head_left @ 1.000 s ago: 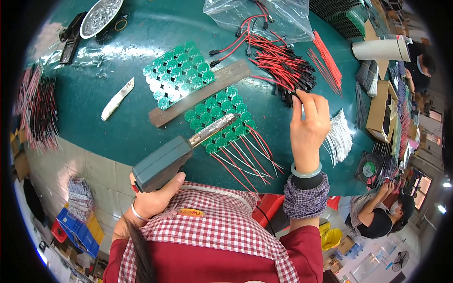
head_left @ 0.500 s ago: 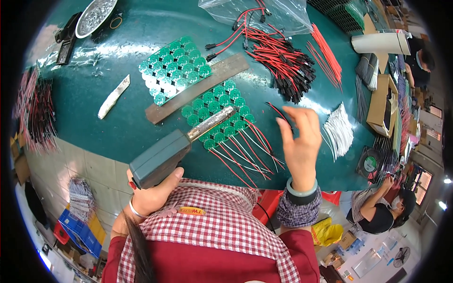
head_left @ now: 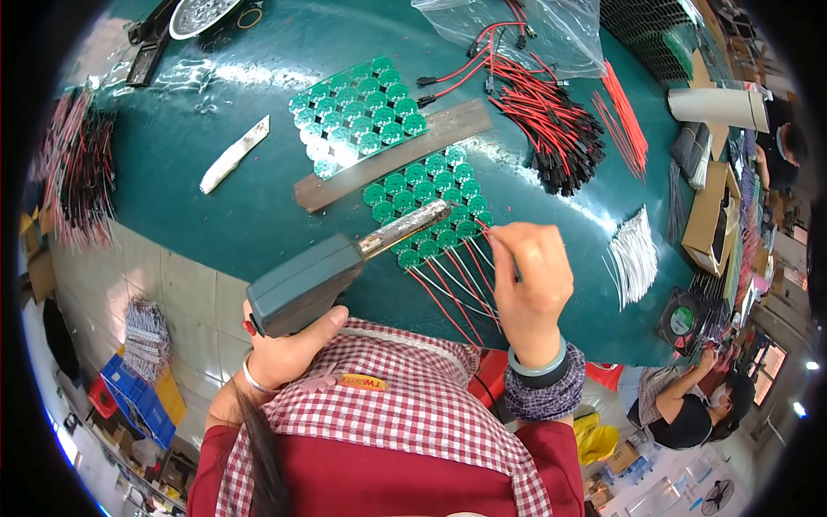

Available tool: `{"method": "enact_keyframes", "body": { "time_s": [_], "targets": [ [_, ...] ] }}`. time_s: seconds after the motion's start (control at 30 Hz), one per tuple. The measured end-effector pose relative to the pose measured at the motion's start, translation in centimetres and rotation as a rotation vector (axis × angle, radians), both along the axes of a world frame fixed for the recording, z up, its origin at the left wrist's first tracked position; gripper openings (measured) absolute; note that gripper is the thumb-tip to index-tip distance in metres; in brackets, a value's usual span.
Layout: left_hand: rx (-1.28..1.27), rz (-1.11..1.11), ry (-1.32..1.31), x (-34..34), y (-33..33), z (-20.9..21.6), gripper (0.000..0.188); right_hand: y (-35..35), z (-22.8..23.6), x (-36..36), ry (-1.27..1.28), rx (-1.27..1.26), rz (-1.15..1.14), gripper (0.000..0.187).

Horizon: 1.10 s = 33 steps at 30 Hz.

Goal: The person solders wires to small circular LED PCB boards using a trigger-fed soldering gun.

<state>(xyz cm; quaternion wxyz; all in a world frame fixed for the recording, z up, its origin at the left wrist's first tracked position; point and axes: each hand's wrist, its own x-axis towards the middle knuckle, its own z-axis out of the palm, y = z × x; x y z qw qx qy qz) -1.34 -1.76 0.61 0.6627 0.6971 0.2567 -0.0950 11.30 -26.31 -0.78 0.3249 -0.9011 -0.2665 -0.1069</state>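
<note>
My left hand [head_left: 297,349] is wrapped round the dark green handle of a soldering gun [head_left: 310,280]. Its metal barrel points up and right, with the tip over a panel of small round green circuit boards [head_left: 413,188]. Red and white wires [head_left: 448,289] trail toward me from the panel's near edge. At the right edge of that panel, my right hand [head_left: 536,280] is closed in a pinch on a thin red wire [head_left: 481,226], close to the iron's tip; most of that wire is hidden by the fingers.
A flat bar [head_left: 392,155] lies between this panel and a second green panel [head_left: 357,108]. Beyond are a heap of red-black connector leads [head_left: 556,129], red wires [head_left: 622,121] and white wires [head_left: 633,263]. A whitish stick [head_left: 234,155] lies left. A co-worker [head_left: 689,396] sits at right.
My right hand has moved left and down to the panel's edge, its fingers closing together. The soldering gun stays over the panel. The whole view has shifted slightly.
</note>
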Motion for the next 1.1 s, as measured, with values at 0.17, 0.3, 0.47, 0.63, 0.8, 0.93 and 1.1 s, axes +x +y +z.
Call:
{"method": "enact_keyframes", "body": {
  "time_s": [0.17, 0.3, 0.47, 0.63, 0.8, 0.93, 1.1],
  "targets": [
    [0.108, -0.107, -0.123, -0.1, 0.1, -0.6, 0.028, 0.7, -1.3, -1.0, 0.003, 0.015, 0.022, 0.029],
    [0.165, -0.184, -0.224, 0.3, 0.0, -0.5, 0.027, 0.8, -1.7, -1.3, -0.014, -0.009, 0.017, 0.029],
    [0.259, -0.265, -0.345, 0.8, -0.1, -0.5, 0.025, 0.8, -2.2, -1.4, -0.042, -0.026, 0.02, 0.029],
    [0.28, -0.276, -0.359, 0.8, -0.2, -0.5, 0.023, 0.8, -2.4, -1.5, -0.051, -0.046, 0.029, 0.03],
    [0.289, -0.282, -0.348, 1.0, -0.3, -0.3, 0.022, 0.9, -2.4, -1.5, -0.063, -0.045, 0.029, 0.03],
    [0.289, -0.28, -0.35, 1.0, -0.3, -0.3, 0.022, 1.0, -2.5, -1.5, -0.072, -0.05, 0.027, 0.029],
    [0.297, -0.292, -0.351, 1.1, -0.4, -0.3, 0.021, 1.1, -2.4, -1.5, -0.083, -0.067, 0.013, 0.027]
  ]
}}
